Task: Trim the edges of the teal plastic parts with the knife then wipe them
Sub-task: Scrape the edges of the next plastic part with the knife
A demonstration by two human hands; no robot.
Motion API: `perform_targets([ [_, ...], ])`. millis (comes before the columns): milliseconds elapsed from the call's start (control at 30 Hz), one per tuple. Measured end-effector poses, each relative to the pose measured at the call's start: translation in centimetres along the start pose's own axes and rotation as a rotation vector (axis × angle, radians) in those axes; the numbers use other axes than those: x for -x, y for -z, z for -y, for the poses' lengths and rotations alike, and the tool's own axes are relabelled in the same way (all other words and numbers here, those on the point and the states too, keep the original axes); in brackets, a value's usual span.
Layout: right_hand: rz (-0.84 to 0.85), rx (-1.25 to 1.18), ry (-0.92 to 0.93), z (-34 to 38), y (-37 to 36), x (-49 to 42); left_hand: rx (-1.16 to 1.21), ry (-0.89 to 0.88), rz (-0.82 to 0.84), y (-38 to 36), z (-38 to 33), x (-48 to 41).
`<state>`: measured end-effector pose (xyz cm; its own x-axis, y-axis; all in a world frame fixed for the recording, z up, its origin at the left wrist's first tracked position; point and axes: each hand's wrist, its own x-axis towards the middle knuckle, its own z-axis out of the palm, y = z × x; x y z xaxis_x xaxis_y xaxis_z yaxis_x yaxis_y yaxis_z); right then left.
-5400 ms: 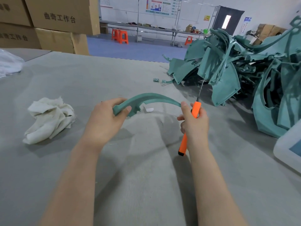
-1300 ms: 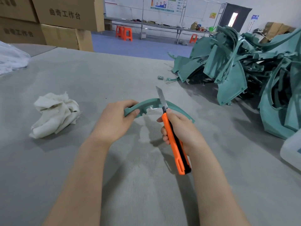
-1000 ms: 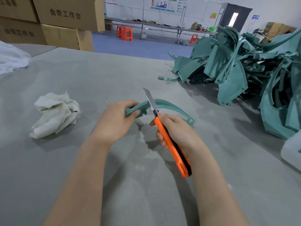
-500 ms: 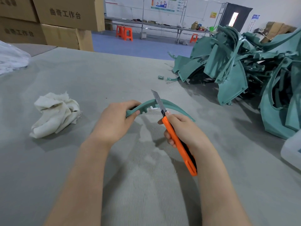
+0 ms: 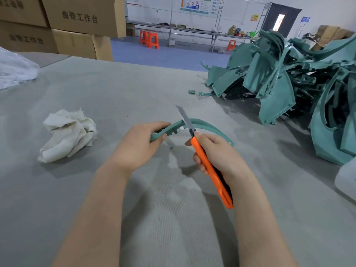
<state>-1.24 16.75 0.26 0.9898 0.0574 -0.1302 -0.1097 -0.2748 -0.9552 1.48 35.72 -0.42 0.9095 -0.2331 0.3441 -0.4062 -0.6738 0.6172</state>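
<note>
My left hand [image 5: 138,146] grips the left end of a curved teal plastic part [image 5: 208,126], holding it above the grey table. My right hand [image 5: 217,154] holds an orange utility knife [image 5: 209,167] with its blade out. The blade lies across the part's top edge near the middle, pointing up and to the left. The right end of the part arcs down behind my right hand. A crumpled white cloth [image 5: 67,134] lies on the table to the left of my left hand.
A big pile of teal plastic parts [image 5: 289,83] fills the right side of the grey felt table [image 5: 96,189]. Small teal scraps [image 5: 191,91] lie near it. Cardboard boxes [image 5: 77,26] stand at the back left. A white object [image 5: 346,180] sits at the right edge.
The knife blade has slid a short way back and forth along the part's top edge. My left hand has kept its grip and stayed in place.
</note>
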Motion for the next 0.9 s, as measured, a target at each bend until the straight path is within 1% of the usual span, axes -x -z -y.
perform_targets([
  [100, -0.092, -0.027, -0.025, -0.26, 0.39, -0.15, 0.044, -0.008, 0.196, 0.03, 0.07, 0.10],
  [167, -0.102, 0.000, -0.037, -0.40, 0.57, -0.13, 0.052, -0.022, 0.260, 0.15, 0.27, 0.21],
  [433, -0.064, 0.079, -0.018, -0.13, 0.91, 0.24, 0.067, -0.037, 0.262, 0.01, 0.74, 0.08],
  [900, -0.028, 0.113, 0.020, -0.33, 1.12, 0.20, 0.086, -0.012, 0.250, -0.12, 0.73, 0.06],
])
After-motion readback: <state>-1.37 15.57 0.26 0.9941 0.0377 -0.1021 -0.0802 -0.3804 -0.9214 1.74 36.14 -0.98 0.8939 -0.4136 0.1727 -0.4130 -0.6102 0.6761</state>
